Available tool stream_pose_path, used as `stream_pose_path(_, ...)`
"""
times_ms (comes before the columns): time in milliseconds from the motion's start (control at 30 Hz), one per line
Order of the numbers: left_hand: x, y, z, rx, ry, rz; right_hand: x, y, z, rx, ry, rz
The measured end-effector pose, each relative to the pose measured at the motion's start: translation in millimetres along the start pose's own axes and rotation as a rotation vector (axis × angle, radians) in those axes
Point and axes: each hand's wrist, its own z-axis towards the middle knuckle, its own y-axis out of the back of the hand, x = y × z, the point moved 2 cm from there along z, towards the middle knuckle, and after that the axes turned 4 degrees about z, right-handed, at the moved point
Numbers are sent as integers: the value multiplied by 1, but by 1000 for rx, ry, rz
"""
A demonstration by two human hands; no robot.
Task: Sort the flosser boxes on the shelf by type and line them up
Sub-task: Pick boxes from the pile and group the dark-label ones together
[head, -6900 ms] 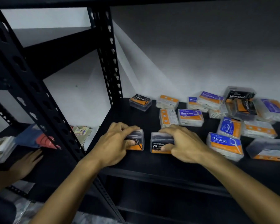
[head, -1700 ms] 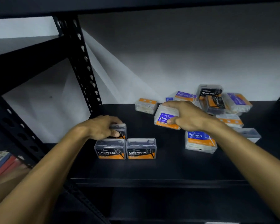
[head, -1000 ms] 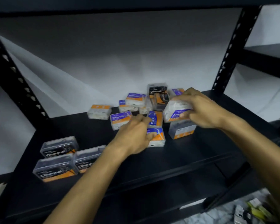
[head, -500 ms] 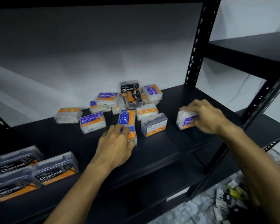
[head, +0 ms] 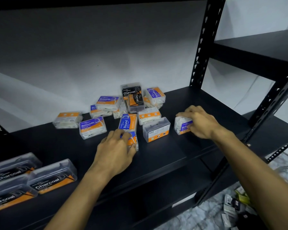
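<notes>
Three Charcoal boxes (head: 51,176) stand grouped at the shelf's front left. A jumble of Smooth, Round and Charcoal boxes (head: 131,103) lies at the back middle. My left hand (head: 115,150) rests over a blue-and-orange Round box (head: 133,141), fingers curled on it. My right hand (head: 200,122) grips a Smooth box (head: 181,126) standing on the shelf to the right of the pile. Another Round box (head: 128,122) lies just behind my left hand, and a box with its back label showing (head: 156,129) stands between my hands.
The black shelf board (head: 165,155) has a front edge near my forearms. A perforated black upright (head: 203,44) rises at the back right, another at the front right. Small packets (head: 233,206) lie on the floor below.
My right hand has carried the Smooth box from the pile to the right and set it down there. My left hand left the Charcoal group and reached onto the Round box.
</notes>
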Motion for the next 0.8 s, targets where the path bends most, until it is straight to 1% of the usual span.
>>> stream_pose_path(233,0,2,1,-8,-1,-16,11,-5,5,33,13,1)
stream_pose_path(367,-3,8,7,-32,-8,-68,17,-6,4,36,21,-12)
stream_pose_path(500,-15,12,21,-62,-54,-73,19,-6,2,35,22,-27)
stream_pose_path(700,-33,8,42,-19,-106,-33,18,-8,-1,36,27,-38)
stream_pose_path(800,-32,9,42,-6,-118,-39,16,-7,-2,34,34,-26)
